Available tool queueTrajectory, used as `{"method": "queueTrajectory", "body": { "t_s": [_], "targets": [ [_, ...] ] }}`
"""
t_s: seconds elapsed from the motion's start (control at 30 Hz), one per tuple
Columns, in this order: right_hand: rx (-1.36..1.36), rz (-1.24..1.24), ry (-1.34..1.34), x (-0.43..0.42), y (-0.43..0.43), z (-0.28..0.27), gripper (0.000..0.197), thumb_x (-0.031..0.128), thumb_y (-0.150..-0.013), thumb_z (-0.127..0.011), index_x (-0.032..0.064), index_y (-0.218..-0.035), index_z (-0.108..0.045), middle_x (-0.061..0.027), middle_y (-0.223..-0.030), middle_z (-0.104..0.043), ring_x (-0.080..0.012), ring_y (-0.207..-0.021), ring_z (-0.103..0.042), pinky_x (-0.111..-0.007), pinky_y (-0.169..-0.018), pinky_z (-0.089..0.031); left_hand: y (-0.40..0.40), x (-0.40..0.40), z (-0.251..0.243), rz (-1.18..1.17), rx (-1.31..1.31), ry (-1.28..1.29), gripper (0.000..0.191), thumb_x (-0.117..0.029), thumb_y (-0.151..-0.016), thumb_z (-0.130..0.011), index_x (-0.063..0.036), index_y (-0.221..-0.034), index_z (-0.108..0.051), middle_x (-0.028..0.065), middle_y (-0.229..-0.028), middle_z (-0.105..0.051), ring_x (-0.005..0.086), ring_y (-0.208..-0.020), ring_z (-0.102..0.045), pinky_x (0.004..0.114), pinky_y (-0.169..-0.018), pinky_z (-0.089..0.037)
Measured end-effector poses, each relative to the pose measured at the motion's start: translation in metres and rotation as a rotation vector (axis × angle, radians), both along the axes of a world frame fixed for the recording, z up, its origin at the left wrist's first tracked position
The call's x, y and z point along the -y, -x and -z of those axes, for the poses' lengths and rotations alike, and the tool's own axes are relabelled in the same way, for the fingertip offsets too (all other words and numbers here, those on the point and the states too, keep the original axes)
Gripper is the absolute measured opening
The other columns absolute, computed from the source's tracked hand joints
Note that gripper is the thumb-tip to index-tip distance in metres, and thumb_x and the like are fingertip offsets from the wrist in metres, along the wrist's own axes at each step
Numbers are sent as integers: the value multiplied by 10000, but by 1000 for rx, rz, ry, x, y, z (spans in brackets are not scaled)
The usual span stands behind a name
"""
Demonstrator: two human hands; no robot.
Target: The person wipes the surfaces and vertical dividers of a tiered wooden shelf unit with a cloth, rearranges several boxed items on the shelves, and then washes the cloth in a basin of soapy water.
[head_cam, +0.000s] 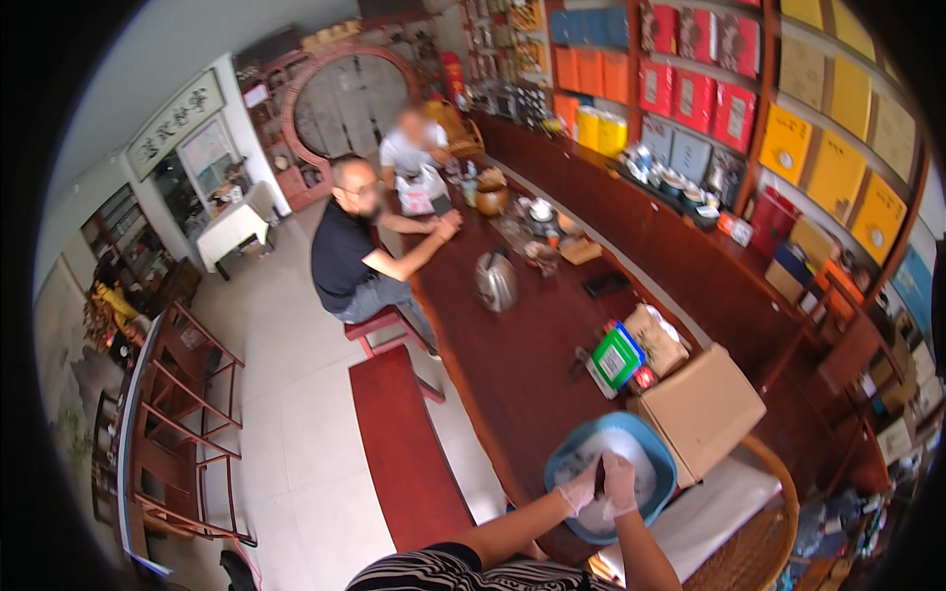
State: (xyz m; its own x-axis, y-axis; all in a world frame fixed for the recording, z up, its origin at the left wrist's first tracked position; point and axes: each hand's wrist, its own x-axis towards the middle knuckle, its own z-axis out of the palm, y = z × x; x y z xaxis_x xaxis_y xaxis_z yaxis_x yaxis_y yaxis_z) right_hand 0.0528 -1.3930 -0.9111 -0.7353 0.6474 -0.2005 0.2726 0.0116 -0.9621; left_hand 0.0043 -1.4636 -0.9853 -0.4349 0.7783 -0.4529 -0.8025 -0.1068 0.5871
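Clear disposable gloves cover both of my hands, which are close together over a blue plastic basin (556, 467). White suds (641, 473) fill much of the basin. A small dark object (599, 479) shows upright between my left hand (579, 490) and my right hand (619, 480), and both hands hold it. Its exact kind is too small to tell, and the fingers hide part of it. The basin stands at the near end of a long dark-red wooden table (488, 369).
A cardboard box (698, 410) adjoins the basin's right side. Beyond it stands a green-and-blue sign with a printed code (615, 360). Farther along are a metal kettle (496, 282) and tea ware. Two people sit at the table's left and far end. A red bench (410, 451) runs along the left.
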Motion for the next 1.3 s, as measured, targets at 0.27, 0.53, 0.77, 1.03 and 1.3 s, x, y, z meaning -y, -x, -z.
{"method": "queueTrajectory", "body": {
  "t_s": [0.27, 0.53, 0.77, 1.03, 1.3],
  "targets": [
    [369, -395, -1011, -8, -20, 45, 205, 145, -908, -423, 47, -958, -595, -187, -835, -649, -371, -731, -652, -486, -645, -531, 22, 19, -18, -178, -521, 215, 209, -149, -877, -588, -88, -1077, -577, 37, -953, -607, 144, -827, -578, 315, -754, -498],
    [294, -333, -958, -78, -34, 108, 78, 130, -831, -532, 69, -823, -581, -171, -769, -630, -333, -743, -645, -452, -660, -517, 33, 31, -37, 61, -646, 226, 709, -70, -797, -565, -40, -1455, -303, 149, -1140, -585, 253, -1000, -606, 339, -836, -516],
    [311, 28, -602, -67, -42, 61, 286, 113, -859, -559, 71, -1142, -540, -217, -962, -646, -367, -923, -637, -413, -798, -515, 33, 37, -70, 315, -1463, 1039, 650, -237, -820, -646, -135, -1409, -389, 176, -1088, -601, 328, -969, -614, 424, -809, -501],
    [660, -502, -895, -17, -33, 77, 641, 110, -810, -593, 193, -1416, -402, -200, -1058, -570, -356, -953, -624, -473, -779, -519, 2, 19, -31, 667, -2142, 881, 800, -492, -712, -717, -132, -1371, -439, 232, -1465, -310, 484, -1316, -288, 531, -1018, -333],
    [764, -277, -717, -22, -21, 78, 362, 184, -814, -613, 42, -1145, -582, -233, -1077, -611, -377, -918, -641, -460, -783, -525, 19, 3, -19, 796, -1356, 546, 567, -335, -810, -615, -100, -1311, -493, 171, -1225, -568, 311, -1183, -513, 357, -963, -413]
  ]
}}
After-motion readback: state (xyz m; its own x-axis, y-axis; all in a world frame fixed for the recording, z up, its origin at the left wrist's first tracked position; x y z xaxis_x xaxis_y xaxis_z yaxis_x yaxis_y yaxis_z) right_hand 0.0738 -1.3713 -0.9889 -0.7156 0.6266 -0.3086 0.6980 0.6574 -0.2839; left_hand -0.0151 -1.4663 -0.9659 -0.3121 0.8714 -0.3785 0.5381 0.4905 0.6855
